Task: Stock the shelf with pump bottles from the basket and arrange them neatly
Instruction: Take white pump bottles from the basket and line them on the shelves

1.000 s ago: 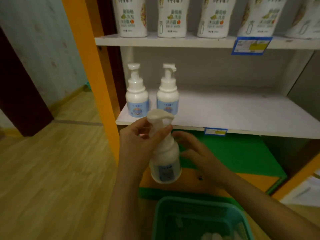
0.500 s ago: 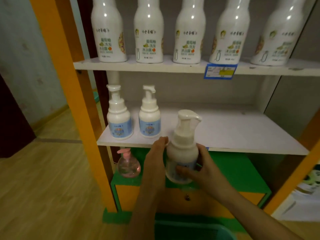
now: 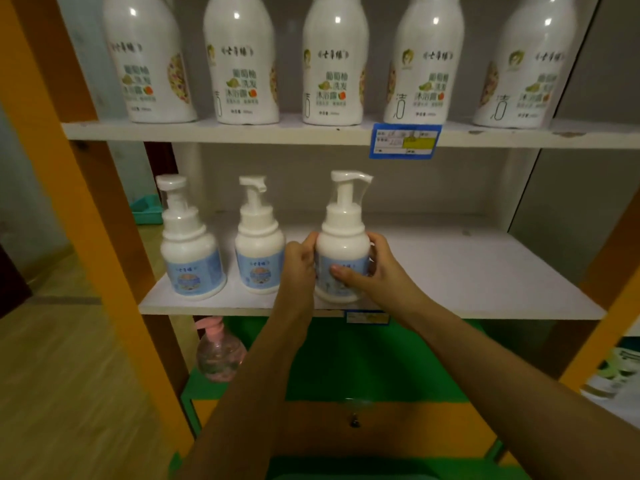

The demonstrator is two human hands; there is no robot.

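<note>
A white pump bottle with a blue label [image 3: 343, 237] stands at the front of the white middle shelf [image 3: 467, 271]. My left hand [image 3: 299, 263] grips its left side and my right hand [image 3: 369, 271] wraps its right side, thumb across the label. Two matching pump bottles stand to its left, one in the middle [image 3: 258, 251] and one at the far left [image 3: 190, 254], spaced in a row. The green basket rim [image 3: 346, 471] shows at the bottom edge; its contents are hidden.
Several tall white bottles [image 3: 332, 60] line the upper shelf, with a blue price tag [image 3: 404, 141] on its edge. A pink pump bottle [image 3: 218, 355] sits on the green lower cabinet [image 3: 363, 358]. An orange post [image 3: 79, 188] frames the left side. Bare shelf extends to the right.
Both hands lifted the third bottle from below the shelf edge up onto the shelf, beside the two standing bottles. The view tilted upward and the basket slid almost out of sight.
</note>
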